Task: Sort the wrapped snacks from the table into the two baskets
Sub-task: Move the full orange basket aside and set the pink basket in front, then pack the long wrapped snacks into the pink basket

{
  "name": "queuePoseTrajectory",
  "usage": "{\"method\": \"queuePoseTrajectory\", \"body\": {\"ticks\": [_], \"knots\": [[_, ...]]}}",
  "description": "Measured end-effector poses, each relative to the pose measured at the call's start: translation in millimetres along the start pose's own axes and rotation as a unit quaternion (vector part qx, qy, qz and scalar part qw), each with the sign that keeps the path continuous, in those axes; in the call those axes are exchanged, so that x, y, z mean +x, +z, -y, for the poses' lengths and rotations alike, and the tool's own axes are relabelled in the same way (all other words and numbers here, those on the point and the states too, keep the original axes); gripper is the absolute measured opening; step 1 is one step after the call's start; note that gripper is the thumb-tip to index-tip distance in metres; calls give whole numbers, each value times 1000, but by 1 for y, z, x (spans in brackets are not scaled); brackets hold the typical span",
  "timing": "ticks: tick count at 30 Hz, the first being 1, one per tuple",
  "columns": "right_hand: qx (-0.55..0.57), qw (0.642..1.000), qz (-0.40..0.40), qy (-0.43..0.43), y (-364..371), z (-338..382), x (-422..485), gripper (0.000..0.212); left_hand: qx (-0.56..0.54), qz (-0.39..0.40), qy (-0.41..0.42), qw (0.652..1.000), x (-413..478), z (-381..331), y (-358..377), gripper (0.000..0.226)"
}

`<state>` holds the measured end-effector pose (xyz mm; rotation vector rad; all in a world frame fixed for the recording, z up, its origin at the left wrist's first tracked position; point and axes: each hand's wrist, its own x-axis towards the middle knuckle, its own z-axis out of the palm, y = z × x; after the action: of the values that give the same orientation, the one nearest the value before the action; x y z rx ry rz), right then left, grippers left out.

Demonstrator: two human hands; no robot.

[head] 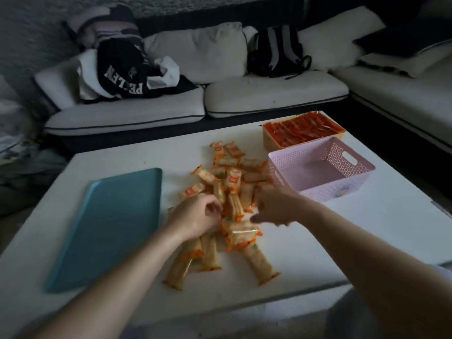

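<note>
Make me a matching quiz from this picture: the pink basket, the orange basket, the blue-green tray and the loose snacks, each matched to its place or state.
Things:
1. pink basket
2. orange basket
3. tray
4. loose snacks

Places or states:
A. full of red packets
B. heaped mid-table
C. empty
D. lying flat, left of the heap

Pairs: 1-C, 2-A, 3-D, 4-B

snacks (233,178) heaped beside pink basket (352,184) (empty)

Baskets: 2. One orange basket (271,141), one pink basket (325,193), both beyond the right grip (274,209).
Tray (110,223): 1, left of the left grip (195,216).
Wrapped snacks (232,178) loose on the counter (367,228): roughly thirty, around and under both grips; overlap prevents an exact count.
Packets (305,130) in the orange basket: too packed to count.
</note>
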<state>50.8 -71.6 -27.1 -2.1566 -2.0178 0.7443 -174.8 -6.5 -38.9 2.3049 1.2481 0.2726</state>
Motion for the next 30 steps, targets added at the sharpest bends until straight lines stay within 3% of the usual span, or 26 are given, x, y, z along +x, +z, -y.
{"method": "queuePoseTrajectory", "body": {"ticks": [2, 7, 9, 11, 14, 17, 19, 22, 25, 27, 29, 30], "knots": [[43, 990, 99, 92, 25, 5, -11, 55, 52, -11, -26, 998, -23, 8, 14, 28], [-57, 987, 21, 149, 94, 31, -24, 95, 173, 22, -159, 972, -48, 29, 42, 101], [-75, 986, 31, 144, 99, 29, -21, 85, 155, 84, -186, 967, -48, 38, 42, 124], [-100, 988, 60, 104, 86, 22, -24, 59, 154, 139, -190, 960, -54, 47, 40, 132], [-69, 995, 51, 55, 61, 10, -24, 41, 120, 152, -186, 963, -65, 55, 35, 120], [-33, 998, -52, 14, 55, 13, -10, 55, 47, 99, -207, 972, -68, 66, 24, 85], [-93, 994, -61, -18, 65, 20, 1, 64, 19, 56, -223, 973, -67, 71, 14, 59], [-168, 981, -82, -50, 78, 32, 11, 55, -3, 59, -247, 967, -66, 69, -3, 35], [-201, 975, -89, -43, 75, 36, 14, 45, -24, 114, -273, 955, -64, 62, -15, 35], [-189, 979, -76, -24, 66, 33, 13, 43, -21, 123, -302, 945, -62, 67, -23, 50], [-93, 993, -71, 9, 53, 31, 10, 38, -13, 80, -329, 941, -60, 77, -30, 73], [-30, 997, -64, 25, 49, 31, 9, 36, -23, 40, -331, 942, -59, 82, -30, 73]]}}
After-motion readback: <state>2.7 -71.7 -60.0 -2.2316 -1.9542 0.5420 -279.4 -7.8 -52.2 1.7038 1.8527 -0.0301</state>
